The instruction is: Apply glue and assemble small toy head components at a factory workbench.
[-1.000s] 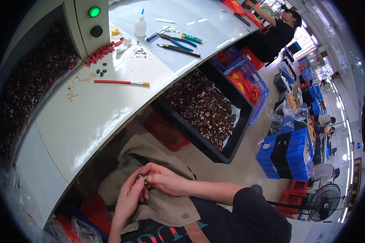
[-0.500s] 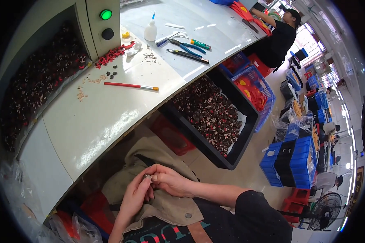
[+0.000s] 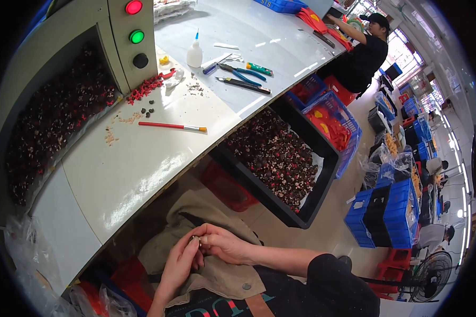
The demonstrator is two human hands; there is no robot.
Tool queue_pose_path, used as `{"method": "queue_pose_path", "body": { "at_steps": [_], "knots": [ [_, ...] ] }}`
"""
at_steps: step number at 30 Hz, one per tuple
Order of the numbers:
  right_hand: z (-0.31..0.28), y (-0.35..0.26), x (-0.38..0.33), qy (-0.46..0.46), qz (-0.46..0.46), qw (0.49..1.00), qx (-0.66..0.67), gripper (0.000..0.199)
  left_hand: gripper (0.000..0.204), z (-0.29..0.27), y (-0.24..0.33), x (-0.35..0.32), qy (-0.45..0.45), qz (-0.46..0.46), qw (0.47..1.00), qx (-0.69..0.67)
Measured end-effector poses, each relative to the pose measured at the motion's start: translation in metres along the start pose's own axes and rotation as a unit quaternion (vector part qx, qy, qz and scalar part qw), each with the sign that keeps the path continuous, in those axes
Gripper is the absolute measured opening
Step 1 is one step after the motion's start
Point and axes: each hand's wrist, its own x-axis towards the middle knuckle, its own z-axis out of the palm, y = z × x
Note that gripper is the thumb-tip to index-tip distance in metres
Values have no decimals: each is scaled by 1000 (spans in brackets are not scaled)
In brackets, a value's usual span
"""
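Over my lap, my left hand (image 3: 179, 262) and my right hand (image 3: 226, 245) meet, fingertips pressed together around a small dark piece (image 3: 197, 239). Both thumbs and forefingers pinch it; most of it is covered by the fingers, so its exact kind is hidden. Beneath the hands lies a khaki apron (image 3: 232, 269). On the white table, a red-handled brush (image 3: 164, 126) lies near a few loose dark pieces (image 3: 148, 112) and a heap of small red parts (image 3: 144, 89). Below the table edge, a black tray (image 3: 322, 195) holds many mixed dark, red and pale pieces.
At left stands a beige machine housing (image 3: 132, 58) with lights and a pile of pieces inside. A white needle-tip bottle (image 3: 194, 54), blue-handled pliers (image 3: 251, 73) and a black cutter knife (image 3: 243, 85) lie farther back. Blue crates (image 3: 383, 211) and a fan (image 3: 431, 274) stand right; a co-worker (image 3: 373, 53) sits beyond.
The view has shifted slightly, bringing a red light on the machine into sight. My hands stay together in nearly the same pinch around the small piece.
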Motion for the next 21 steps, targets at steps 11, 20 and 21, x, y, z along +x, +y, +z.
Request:
{"method": "queue_pose_path", "body": {
  "at_steps": [11, 20, 21],
  "knots": [
    [-6, 6, 0, -4, -7, 1000, 2, 27, 41, 3, 2, 0, -1, 15, 1000, 8],
    [-6, 1, -1, -19, -15, 1000, 0, 29, 42, 4, 10, 0, -18, 12, 998, 55],
    [-6, -1, 0, -24, -15, 1000, 5, 29, 42, 2, 9, 2, -21, 21, 998, 58]
  ]
}}
